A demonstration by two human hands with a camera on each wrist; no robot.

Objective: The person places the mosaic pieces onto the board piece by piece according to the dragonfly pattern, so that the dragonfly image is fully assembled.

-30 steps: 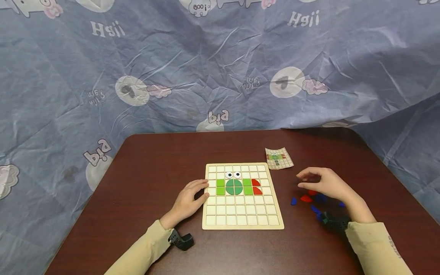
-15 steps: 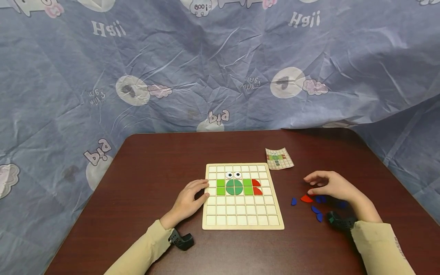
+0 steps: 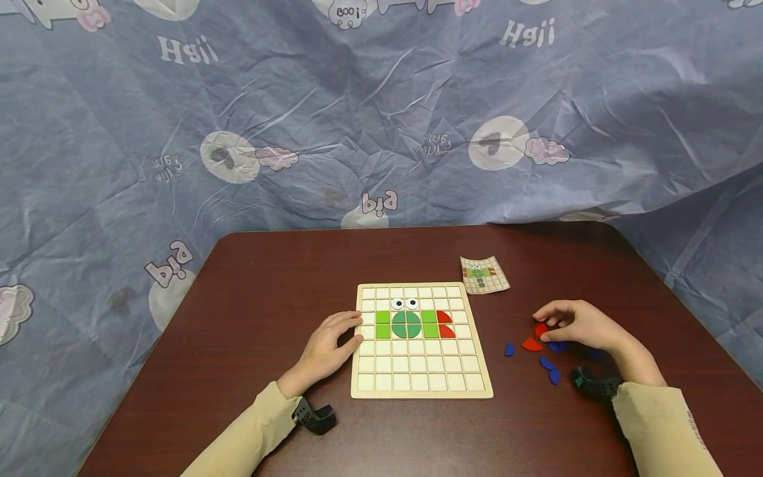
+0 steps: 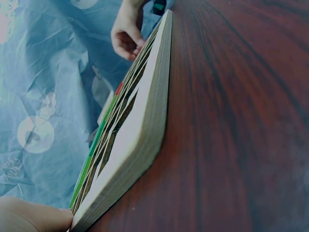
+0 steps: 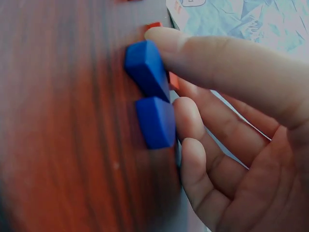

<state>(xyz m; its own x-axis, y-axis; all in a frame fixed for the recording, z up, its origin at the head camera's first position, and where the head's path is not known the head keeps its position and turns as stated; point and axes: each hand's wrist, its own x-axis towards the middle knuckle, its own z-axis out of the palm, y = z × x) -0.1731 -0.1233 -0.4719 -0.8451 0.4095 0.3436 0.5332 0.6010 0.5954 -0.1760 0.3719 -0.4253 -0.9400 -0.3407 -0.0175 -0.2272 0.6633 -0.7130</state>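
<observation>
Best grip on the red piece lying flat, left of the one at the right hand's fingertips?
I'd pinch the flat red piece by opposite edges, coming down from above and its near side. It lies flat on the table, so its rim likely offers the best hold; the right hand and other red piece crowd its far right.

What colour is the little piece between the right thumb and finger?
The little piece is red; the head view shows it best.
</observation>
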